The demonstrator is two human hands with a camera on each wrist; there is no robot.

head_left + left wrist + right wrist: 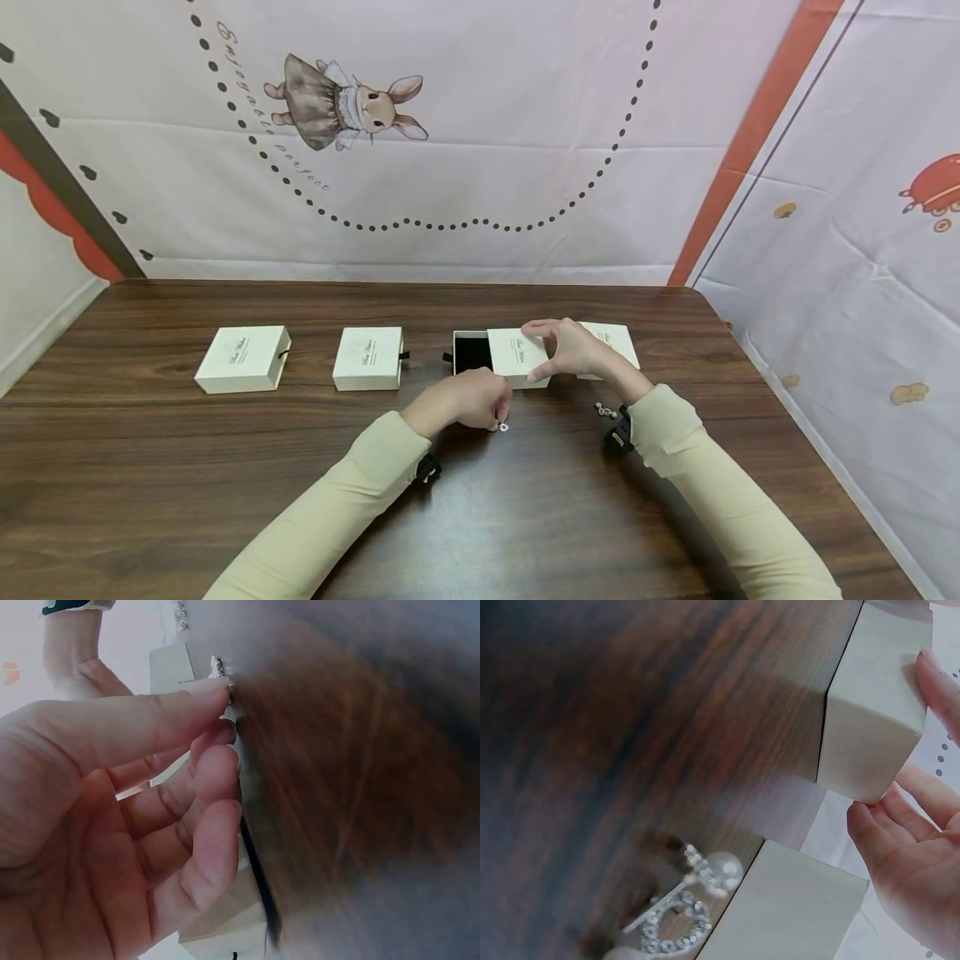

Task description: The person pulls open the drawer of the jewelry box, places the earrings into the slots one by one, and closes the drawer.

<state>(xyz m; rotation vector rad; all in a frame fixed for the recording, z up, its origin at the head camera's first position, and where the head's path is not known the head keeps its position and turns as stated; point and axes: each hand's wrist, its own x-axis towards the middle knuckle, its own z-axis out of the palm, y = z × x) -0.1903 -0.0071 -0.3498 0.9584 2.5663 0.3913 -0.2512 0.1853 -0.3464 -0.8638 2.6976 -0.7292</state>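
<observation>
One small sparkling ornament [503,427] is pinched in the fingertips of the left hand [468,398], low over the surface [555,525] at six o'clock from the part-open box [516,350]; whether it touches the wood I cannot tell. It looks light and stiff, probably metal set with stones, so it may well be slippery and easy to drop or bend. A pinch at its edge, without squeezing the setting, should suit it best.

The right hand [573,348] grips that box's sleeve, thumb on the near side and fingers on the far side. Its dark-lined drawer [471,353] pokes out toward nine o'clock, with a black ribbon tab [447,357] at the end. The box looks like stiff card, light enough to skid, and hard pressure could dent it; holding the sleeve by opposite sides seems sound, and the tab is the natural place to pull the drawer.

A pearl-and-crystal piece [606,411] lies at four o'clock from the box, near the right wrist. It appears delicate, its thin bar likely to bend, so a pearl end seems the safer hold.
</observation>
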